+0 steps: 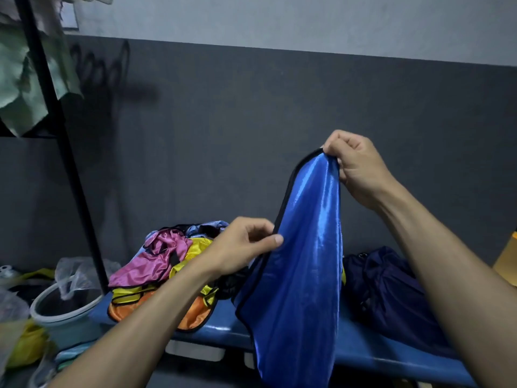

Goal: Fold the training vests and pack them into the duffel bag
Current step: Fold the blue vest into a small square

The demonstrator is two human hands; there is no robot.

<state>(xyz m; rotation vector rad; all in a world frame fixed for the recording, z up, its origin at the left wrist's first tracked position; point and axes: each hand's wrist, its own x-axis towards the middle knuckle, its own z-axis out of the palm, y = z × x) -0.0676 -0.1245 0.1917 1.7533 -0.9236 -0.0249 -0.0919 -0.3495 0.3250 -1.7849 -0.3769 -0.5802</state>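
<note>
blue vest [296, 275] runs off the bottom edge; bench [363, 357] partly hidden.

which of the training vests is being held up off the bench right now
The blue vest. Both hands pinch its black-trimmed edge, the right hand high, the left hand lower. The pink, yellow and orange vests lie heaped on the blue bench.

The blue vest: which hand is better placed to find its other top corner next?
Probably the left hand: it pinches the black trim low on the blue vest and could slide upward, while the right hand grips the top.
</note>
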